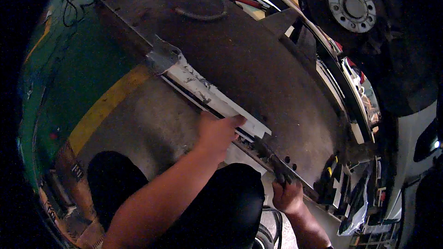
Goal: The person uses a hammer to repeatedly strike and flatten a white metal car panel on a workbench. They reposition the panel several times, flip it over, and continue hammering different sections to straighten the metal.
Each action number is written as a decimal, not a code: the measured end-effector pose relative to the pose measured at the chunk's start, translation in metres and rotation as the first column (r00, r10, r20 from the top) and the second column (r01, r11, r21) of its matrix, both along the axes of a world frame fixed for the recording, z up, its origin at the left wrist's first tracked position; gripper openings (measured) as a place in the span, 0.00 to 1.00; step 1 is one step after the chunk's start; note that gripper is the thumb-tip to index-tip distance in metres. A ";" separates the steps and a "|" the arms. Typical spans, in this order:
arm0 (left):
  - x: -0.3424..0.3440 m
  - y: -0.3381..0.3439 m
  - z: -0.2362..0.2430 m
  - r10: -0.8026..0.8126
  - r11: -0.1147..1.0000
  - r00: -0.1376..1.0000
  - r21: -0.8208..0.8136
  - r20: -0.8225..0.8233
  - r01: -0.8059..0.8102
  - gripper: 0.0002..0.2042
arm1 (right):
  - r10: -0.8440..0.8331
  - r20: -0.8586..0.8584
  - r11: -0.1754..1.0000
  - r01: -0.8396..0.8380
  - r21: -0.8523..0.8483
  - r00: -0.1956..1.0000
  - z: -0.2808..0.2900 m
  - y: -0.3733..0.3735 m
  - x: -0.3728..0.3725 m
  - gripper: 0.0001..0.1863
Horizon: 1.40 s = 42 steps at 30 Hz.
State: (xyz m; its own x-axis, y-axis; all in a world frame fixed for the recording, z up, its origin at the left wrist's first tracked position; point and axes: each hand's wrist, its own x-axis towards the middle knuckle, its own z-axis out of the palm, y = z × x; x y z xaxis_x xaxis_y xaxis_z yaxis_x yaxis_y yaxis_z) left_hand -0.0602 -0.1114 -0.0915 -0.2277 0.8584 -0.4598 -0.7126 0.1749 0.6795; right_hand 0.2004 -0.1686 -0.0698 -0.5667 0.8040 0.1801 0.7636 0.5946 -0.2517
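Observation:
A long white-painted metal strip (228,106), chipped and scraped along its length, lies along the near edge of a dark steel workbench (258,64). My left hand (218,130) is closed around the strip near its right end, with the thumb side over the top. At the strip's far left end sits a crumpled grey piece (164,56); I cannot tell whether it is part of the strip. My right hand (288,196) grips the handles of dark pliers (273,159). Their head is at the strip's right end, where dimness hides whether the jaws touch it.
At the back of the bench lie a flexible hose (203,17) and a red-handled tool (249,2). A wheel hub (354,7) stands at the upper right. Parts and plastic wrap (357,210) crowd the right side. A yellow line (106,101) crosses the floor at left.

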 end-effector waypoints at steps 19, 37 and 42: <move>-0.006 0.006 -0.019 0.009 0.999 0.995 -0.036 0.103 -0.005 0.18 | -0.204 -0.076 0.979 0.201 -0.044 0.976 -0.036 0.007 -0.024 0.11; -0.006 -0.001 -0.002 0.049 0.999 0.998 -0.022 0.033 -0.048 0.13 | -0.369 -0.046 0.918 0.357 -0.171 0.928 -0.017 0.002 -0.040 0.09; -0.001 0.003 -0.006 0.060 0.998 0.996 -0.039 0.063 -0.058 0.13 | -0.010 -0.194 0.999 0.017 0.037 0.981 -0.026 0.001 -0.022 0.11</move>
